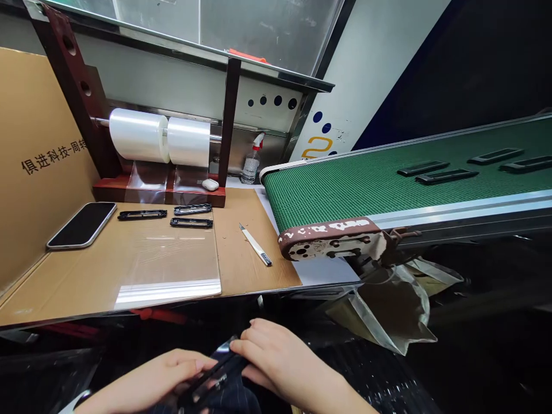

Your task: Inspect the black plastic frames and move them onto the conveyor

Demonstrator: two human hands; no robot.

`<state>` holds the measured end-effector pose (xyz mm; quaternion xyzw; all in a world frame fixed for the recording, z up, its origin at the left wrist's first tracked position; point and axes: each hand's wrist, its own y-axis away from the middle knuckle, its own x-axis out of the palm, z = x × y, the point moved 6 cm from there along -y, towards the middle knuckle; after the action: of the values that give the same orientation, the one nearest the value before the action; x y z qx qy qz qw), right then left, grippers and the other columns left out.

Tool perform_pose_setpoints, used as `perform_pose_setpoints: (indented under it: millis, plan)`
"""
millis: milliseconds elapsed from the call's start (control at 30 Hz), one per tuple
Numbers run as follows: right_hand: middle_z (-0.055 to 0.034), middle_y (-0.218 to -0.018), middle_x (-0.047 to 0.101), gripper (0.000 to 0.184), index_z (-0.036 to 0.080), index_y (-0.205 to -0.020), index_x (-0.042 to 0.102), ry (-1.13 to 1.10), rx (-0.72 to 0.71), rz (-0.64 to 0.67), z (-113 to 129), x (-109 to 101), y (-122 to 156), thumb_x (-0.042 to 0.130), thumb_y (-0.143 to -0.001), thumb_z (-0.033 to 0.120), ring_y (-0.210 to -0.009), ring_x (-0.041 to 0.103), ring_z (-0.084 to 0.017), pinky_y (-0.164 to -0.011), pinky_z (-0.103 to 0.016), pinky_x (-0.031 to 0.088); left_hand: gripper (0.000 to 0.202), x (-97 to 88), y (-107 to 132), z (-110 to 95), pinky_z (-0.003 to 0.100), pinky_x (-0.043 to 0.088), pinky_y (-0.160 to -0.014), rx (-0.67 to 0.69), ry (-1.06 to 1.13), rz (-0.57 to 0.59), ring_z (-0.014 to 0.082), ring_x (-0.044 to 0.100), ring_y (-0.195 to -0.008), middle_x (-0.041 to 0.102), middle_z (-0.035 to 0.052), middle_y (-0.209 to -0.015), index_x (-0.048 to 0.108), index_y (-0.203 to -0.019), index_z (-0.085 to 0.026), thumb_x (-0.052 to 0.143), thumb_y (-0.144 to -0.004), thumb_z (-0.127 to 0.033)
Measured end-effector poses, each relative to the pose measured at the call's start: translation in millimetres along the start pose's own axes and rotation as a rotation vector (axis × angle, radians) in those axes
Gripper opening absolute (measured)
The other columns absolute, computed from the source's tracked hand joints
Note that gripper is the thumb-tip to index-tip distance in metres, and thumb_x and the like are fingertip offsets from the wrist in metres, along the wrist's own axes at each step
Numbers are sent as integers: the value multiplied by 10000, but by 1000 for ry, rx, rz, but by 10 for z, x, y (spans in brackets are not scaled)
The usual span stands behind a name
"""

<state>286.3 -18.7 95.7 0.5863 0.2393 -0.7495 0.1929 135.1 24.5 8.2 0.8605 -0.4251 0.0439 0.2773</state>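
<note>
Low in the view, below the table's front edge, both my hands hold one long black plastic frame part (211,380). My left hand (150,385) grips its lower end with curled fingers. My right hand (276,359) lies over its upper end, fingers pressed on it. On the cardboard-covered table (250,264) lie three more black frame parts: one (142,214) at the left, two (192,215) stacked side by side at the right. A clear film sheet (168,259) is spread on the cardboard in front of them.
Two rolls of clear film (159,138) hang on a rod at the back. A phone (81,225) lies at the left, a craft knife (255,244) at the right. A green conveyor belt (388,184) carries several black parts (444,176). A spray bottle (251,164) stands behind; a plastic bag (388,305) hangs under the belt.
</note>
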Motion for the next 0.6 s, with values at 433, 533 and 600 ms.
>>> perform_pose_setpoints:
  millis: [433,533,600]
  plan:
    - [-17,-931,674,414,217,-1051,649,-527,542,-266,-298,469,415,752,-675,79,-821,637,-212,-774,-311,529,546,-198,42,10,301,509,-858,221,433,-204,313,559,-1117,647,99,-1169,638,-1192,-238,752,-736,-515]
    - [4,-881,656,428,236,-1062,629,-584,581,-398,-235,665,481,686,-677,58,-741,624,-185,-709,-273,537,491,-146,-59,118,271,514,-857,303,664,-255,271,607,-1033,665,75,-1138,657,-1162,-248,756,-741,-481]
    - [20,-857,642,461,251,-1077,611,-590,575,-481,-180,790,505,652,-666,45,-717,618,-170,-697,-246,537,458,-96,-121,189,246,515,-861,345,765,-305,250,622,-1005,675,75,-1121,685,-1114,-237,787,-719,-447]
